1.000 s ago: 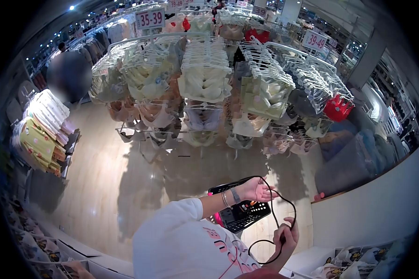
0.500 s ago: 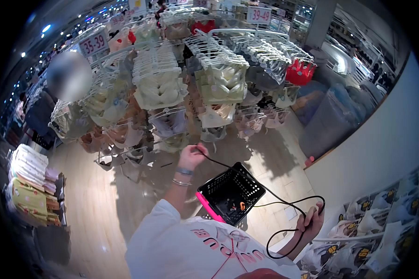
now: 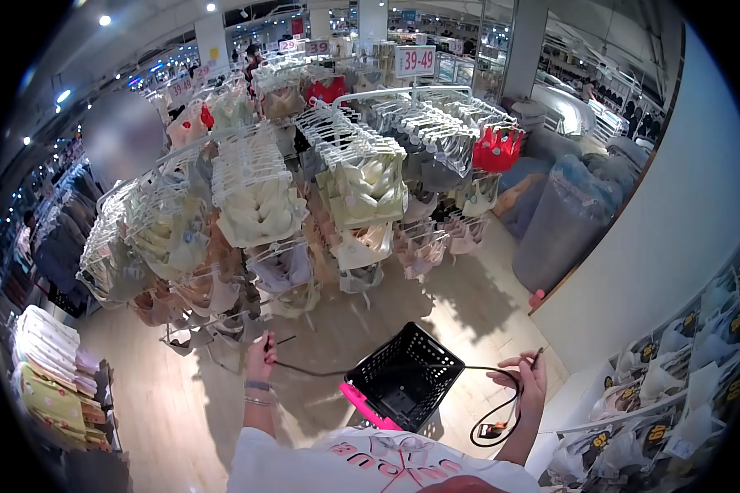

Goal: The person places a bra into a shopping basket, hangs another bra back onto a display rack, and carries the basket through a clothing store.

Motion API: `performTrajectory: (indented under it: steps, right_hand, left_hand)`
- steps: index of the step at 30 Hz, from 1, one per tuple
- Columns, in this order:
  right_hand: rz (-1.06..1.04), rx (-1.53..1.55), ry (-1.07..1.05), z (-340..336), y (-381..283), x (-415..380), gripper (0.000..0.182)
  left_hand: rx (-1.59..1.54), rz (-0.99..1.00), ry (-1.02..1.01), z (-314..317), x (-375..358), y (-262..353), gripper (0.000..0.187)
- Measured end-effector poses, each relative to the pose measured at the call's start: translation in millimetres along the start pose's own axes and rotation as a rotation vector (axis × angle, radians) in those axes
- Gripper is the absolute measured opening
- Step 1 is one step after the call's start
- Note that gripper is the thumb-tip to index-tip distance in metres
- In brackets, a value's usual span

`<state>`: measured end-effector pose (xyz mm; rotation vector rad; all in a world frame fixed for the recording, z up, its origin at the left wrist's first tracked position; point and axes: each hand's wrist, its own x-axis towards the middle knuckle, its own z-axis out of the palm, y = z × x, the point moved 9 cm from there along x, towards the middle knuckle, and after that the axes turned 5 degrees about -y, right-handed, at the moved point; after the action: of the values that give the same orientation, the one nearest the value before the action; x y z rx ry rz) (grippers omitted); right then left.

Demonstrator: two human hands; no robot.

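Observation:
My left hand (image 3: pixel 261 359) is closed on a black cable (image 3: pixel 308 373), and a short end sticks out past the fingers. The cable crosses over a black perforated shopping basket (image 3: pixel 444 363) with a pink handle (image 3: pixel 368 408). At the other side, my right hand (image 3: pixel 526 376) grips the cable between thumb and fingers, some of the fingers stretched out. A loop of cable hangs below that hand. Beside the loop shows a small black and orange item (image 3: pixel 493 430), too small to name. The basket is in front of my body.
Racks of bras on white hangers (image 3: pixel 259 209) stand ahead, under a 39-49 size sign (image 3: pixel 415 60). Folded clothes (image 3: pixel 48 382) lie at left. Large wrapped bundles (image 3: pixel 563 222) and a white partition (image 3: pixel 625 255) are at right, above more bras (image 3: pixel 658 386). A person (image 3: pixel 123 135) is at far left.
My left hand has moved left and down, my right hand slightly left, drawing the cable straighter across the basket. The orange item, seen inside the basket before, now shows by the cable loop.

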<state>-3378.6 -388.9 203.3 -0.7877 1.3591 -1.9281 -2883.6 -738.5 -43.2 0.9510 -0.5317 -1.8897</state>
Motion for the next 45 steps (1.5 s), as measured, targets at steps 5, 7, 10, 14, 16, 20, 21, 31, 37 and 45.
performTrajectory:
  steps: [5, 7, 10, 14, 16, 20, 21, 31, 37, 45]
  right_hand:
    - [0.046, -0.203, 0.042, -22.6, 27.6, 21.1, 0.012]
    - [-0.007, -0.097, 0.21, -44.7, 24.9, 24.4, 0.012]
    - [-0.006, -0.102, 0.218, -51.6, 28.1, 27.8, 0.012]
    - [0.052, 0.05, 0.049, -21.3, 57.4, 28.3, 0.013]
    - [0.045, 0.095, 0.047, -6.8, 65.7, 33.7, 0.013]
    - [0.09, 0.113, -0.051, 31.3, 80.4, 41.8, 0.014]
    - [0.118, 0.115, -0.094, 46.8, 84.2, 42.1, 0.015]
    - [0.406, 0.057, -0.739, 218.4, 111.6, -18.8, 0.023]
    - [0.533, -0.136, -1.113, 254.3, 107.6, -81.8, 0.015]
    - [0.606, 0.056, -1.182, 255.4, 80.1, -93.9, 0.012]
  left_hand:
    - [0.299, 0.101, 0.149, -96.4, -6.8, 4.2, 0.02]
    - [0.746, 0.352, 0.423, -165.8, -9.8, 29.7, 0.024]
    - [1.312, 0.207, 0.489, -198.1, -53.0, 35.0, 0.026]
    - [1.077, -0.208, 0.531, -245.2, -104.8, -9.7, 0.021]
    - [0.869, -0.201, 0.493, -224.7, -116.4, -24.8, 0.022]
    - [0.505, -0.273, 0.22, -157.9, -108.5, -59.5, 0.033]
    - [0.484, -0.275, 0.179, -120.5, -111.1, -58.7, 0.032]
    - [-0.311, -0.785, -0.63, 152.6, -109.5, -169.9, 0.052]
    - [-0.642, -0.841, -0.506, 199.7, -106.8, -168.7, 0.063]
    - [-0.889, -0.751, 0.119, 88.1, -16.5, -199.1, 0.033]
